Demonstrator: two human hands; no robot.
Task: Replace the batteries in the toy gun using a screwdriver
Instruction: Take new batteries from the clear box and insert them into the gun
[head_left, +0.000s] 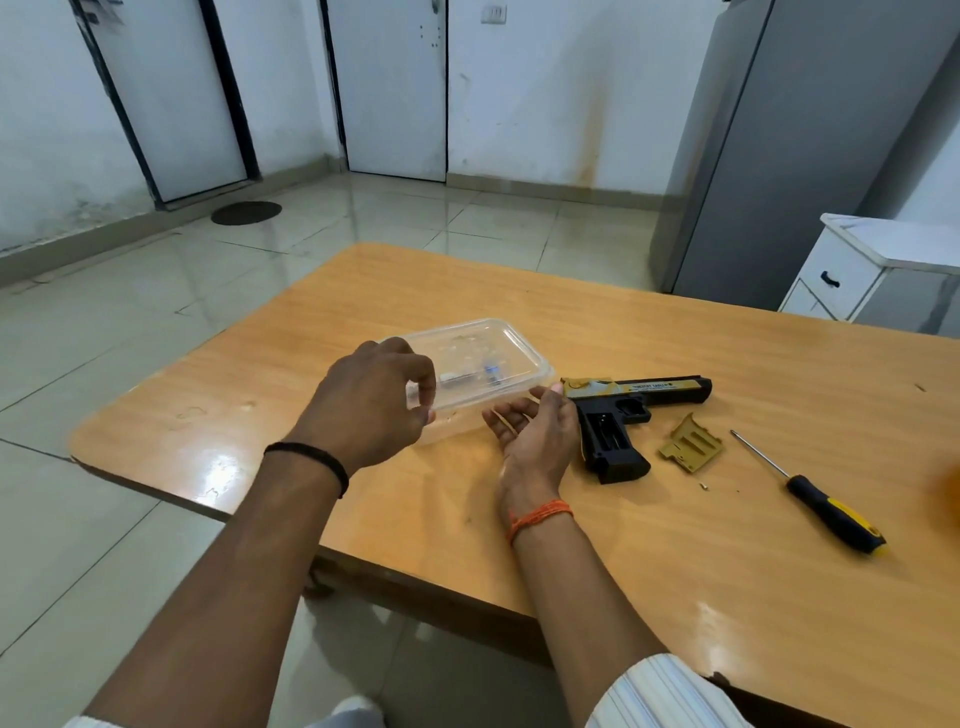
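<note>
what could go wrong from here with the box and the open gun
1. The left hand grips the near corner of the clear plastic box; a jerk while opening it could throw the batteries out.
2. The rubber band lies loose in the open right hand and could slip off.
3. The gold battery cover lies loose beside the toy gun, near the screwdriver; a sweep of the arm could knock it away.

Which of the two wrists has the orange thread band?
The right wrist, beside the toy gun; the left wrist wears a thin black band.
</note>
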